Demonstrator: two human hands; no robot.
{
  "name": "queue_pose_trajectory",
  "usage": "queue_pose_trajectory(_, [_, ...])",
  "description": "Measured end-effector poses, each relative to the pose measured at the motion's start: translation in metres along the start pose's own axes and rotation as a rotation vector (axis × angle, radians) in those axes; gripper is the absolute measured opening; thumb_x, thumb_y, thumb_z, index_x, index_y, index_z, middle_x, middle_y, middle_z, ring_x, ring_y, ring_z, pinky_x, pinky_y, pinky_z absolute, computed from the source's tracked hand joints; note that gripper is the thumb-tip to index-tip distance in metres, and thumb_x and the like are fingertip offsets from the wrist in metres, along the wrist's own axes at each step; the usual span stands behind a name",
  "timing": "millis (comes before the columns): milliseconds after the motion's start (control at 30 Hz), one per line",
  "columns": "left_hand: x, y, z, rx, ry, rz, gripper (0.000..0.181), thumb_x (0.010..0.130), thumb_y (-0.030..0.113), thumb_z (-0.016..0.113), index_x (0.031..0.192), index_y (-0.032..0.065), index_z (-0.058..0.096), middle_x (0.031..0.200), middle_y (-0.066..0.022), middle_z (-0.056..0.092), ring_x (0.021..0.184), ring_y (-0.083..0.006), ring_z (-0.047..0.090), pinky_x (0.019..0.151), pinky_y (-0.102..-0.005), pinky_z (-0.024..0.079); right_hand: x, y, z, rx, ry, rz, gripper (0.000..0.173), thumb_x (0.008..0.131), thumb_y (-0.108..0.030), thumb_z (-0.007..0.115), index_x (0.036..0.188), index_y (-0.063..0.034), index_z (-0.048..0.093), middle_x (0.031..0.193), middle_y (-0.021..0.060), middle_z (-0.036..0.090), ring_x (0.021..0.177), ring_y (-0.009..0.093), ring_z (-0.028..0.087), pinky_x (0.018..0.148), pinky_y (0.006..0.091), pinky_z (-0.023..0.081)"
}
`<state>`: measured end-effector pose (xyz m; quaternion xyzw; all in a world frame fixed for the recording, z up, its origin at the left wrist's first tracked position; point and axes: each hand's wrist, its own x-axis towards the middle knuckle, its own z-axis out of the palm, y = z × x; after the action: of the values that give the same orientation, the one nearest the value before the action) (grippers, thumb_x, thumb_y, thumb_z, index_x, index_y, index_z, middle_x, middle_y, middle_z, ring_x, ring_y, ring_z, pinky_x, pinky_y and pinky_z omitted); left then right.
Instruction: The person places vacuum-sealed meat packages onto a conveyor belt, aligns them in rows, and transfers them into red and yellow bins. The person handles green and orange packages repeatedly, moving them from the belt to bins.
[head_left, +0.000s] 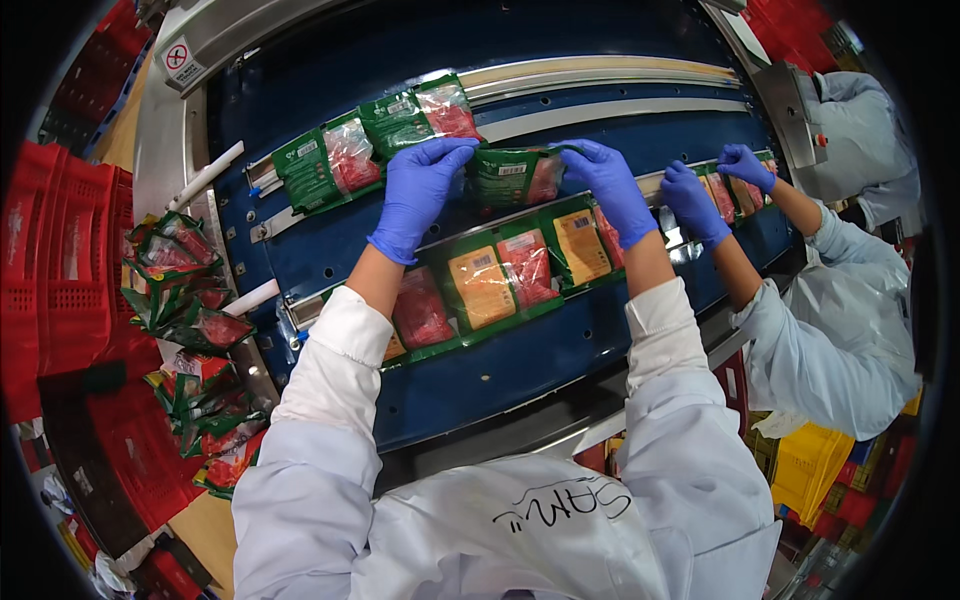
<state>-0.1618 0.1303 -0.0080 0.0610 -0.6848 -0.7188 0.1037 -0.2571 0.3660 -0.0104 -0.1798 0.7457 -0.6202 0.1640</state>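
Both my hands wear blue gloves. My left hand (420, 195) pinches one upper corner of a green plastic pouch (499, 180) with a clear window and reddish contents. My right hand (611, 187) grips its other upper corner, so the pouch is stretched between them above the blue machine bed (337, 247). Behind it, green pouches with red contents (322, 165) lie across the far metal bar (600, 73). Closer to me, a row of green pouches with yellow panels (480, 289) rests along the near metal bar (304, 309).
At my right, a co-worker's gloved hands (697, 199) handle pouches on the same bed. Filled pouches (187, 270) are heaped at the left edge, beside white rods (206, 176). Red crates (67, 262) stand far left; a yellow crate (810, 465) is low right.
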Motion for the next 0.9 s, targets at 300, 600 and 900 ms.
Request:
queue_pose_trajectory(300, [0.010, -0.016, 0.027, 0.325, 0.312, 0.070, 0.017, 0.087, 0.012, 0.057, 0.095, 0.0018, 0.068, 0.078, -0.0128, 0.067, 0.068, -0.0152, 0.061, 0.069, -0.0282, 0.047, 0.036, -0.012, 0.008, -0.020, 0.079, -0.016, 0.018, 0.084, -0.016, 0.064, 0.095, -0.0016, 0.068, 0.084, 0.0021, 0.066, 0.078, 0.009, 0.057, 0.074, 0.0238, 0.044])
queue_pose_trajectory(600, [0.007, -0.030, 0.033, -0.023, 0.337, 0.047, 0.008, 0.086, 0.010, 0.060, 0.088, 0.0019, 0.061, 0.071, -0.0034, 0.060, 0.060, -0.0106, 0.052, 0.058, -0.0265, 0.044, 0.028, 0.003, -0.002, -0.026, 0.230, 0.102, 0.022, 0.087, -0.019, 0.062, 0.101, -0.0035, 0.065, 0.081, -0.0012, 0.063, 0.066, 0.006, 0.053, 0.059, 0.0216, 0.043])
queue_pose_trajectory(900, [0.036, -0.034, 0.025, -0.096, 0.454, -0.016, 0.006, 0.086, 0.010, 0.060, 0.084, 0.0048, 0.059, 0.067, 0.0001, 0.054, 0.056, -0.0069, 0.044, 0.051, -0.0244, 0.039, 0.016, -0.038, 0.039, -0.412, 0.357, -0.189, 0.024, 0.079, -0.022, 0.069, 0.094, -0.0043, 0.062, 0.086, 0.0100, 0.066, 0.079, 0.021, 0.064, 0.070, 0.0301, 0.050])
